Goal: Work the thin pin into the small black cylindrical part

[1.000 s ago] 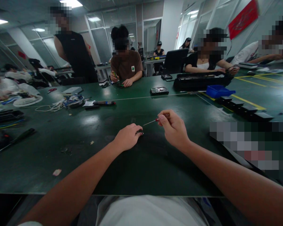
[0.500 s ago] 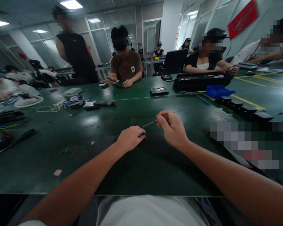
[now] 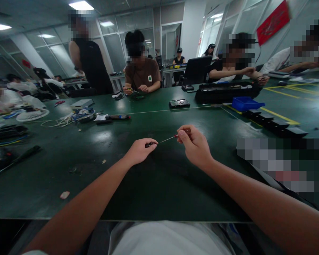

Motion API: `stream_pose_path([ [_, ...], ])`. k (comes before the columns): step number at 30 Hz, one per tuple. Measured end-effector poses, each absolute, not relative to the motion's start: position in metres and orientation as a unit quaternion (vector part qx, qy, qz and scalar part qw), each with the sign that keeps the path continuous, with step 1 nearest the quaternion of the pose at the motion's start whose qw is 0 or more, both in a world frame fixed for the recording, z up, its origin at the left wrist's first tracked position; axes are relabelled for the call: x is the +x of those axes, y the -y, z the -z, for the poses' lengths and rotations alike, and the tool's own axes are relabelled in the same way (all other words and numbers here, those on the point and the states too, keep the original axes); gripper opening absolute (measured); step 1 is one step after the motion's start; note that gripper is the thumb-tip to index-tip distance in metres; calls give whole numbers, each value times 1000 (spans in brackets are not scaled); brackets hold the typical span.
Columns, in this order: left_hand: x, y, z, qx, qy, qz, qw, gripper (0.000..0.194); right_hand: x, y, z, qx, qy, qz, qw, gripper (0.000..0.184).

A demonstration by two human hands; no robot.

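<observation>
My left hand (image 3: 138,151) pinches a small dark part (image 3: 149,145); my right hand (image 3: 196,145) grips the screwdriver (image 3: 176,136). Should aim it steadily.

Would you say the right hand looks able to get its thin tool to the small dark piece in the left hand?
Probably yes: the right hand points its thin tool toward the left hand with nothing visible between, though that hand partly covers the dark piece.

The screwdriver handle (image 3: 176,136) looks reddish — the tabletop (image 3: 172,194) dark green, the tray (image 3: 245,103) blue.
</observation>
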State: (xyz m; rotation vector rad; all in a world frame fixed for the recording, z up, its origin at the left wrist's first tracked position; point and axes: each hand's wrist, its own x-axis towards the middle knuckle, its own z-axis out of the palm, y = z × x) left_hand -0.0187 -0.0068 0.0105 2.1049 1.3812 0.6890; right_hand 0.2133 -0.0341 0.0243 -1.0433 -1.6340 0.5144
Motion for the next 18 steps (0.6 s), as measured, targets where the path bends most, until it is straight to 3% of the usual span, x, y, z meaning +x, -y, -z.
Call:
stream_pose_path([
  [3,-25,0,-12,716,-534,-328,306,26,213,34,-25,-443,684,-215,538,18],
  [12,-67,-19,-46,306,-484,-557,601,16,214,33,-23,-440,687,-220,534,19],
  [18,-126,-23,-62,206,-483,-631,571,21,213,31,-22,-441,683,-228,536,20],
])
